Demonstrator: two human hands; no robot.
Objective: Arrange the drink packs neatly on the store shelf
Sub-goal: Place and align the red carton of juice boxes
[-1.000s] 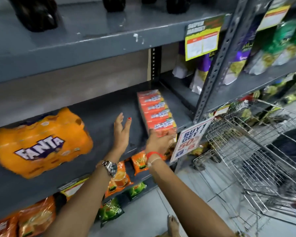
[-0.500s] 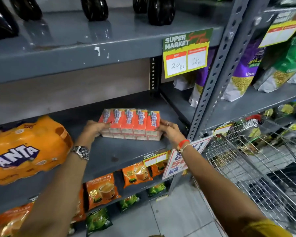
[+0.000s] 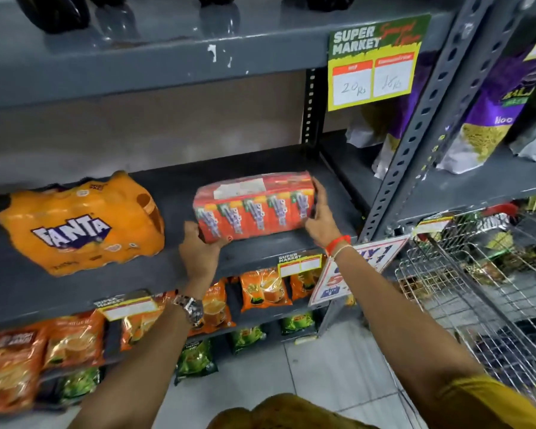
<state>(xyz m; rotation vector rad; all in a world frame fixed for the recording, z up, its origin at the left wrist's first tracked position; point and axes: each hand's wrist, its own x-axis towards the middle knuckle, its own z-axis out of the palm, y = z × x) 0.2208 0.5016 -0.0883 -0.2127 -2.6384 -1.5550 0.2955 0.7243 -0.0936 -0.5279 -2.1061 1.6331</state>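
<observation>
A red shrink-wrapped pack of juice cartons [image 3: 254, 205] rests on the grey middle shelf [image 3: 155, 274], its long printed face turned toward me. My left hand [image 3: 200, 249] grips its lower left corner and my right hand [image 3: 321, 216] clasps its right end. An orange Fanta multipack [image 3: 84, 224] lies on the same shelf to the left, a gap apart from the red pack.
A wire shopping trolley [image 3: 477, 289] stands close on the right. A slotted grey upright post [image 3: 421, 119] bounds the shelf bay. Price signs [image 3: 375, 63] hang from the shelf above, with dark bottles [image 3: 56, 10] on it. Orange and green sachets [image 3: 263, 289] fill the lower shelves.
The red pack was turned from lying lengthways into the shelf to broadside, then shifted right and tipped so its face shows. Both hands took hold of its ends.
</observation>
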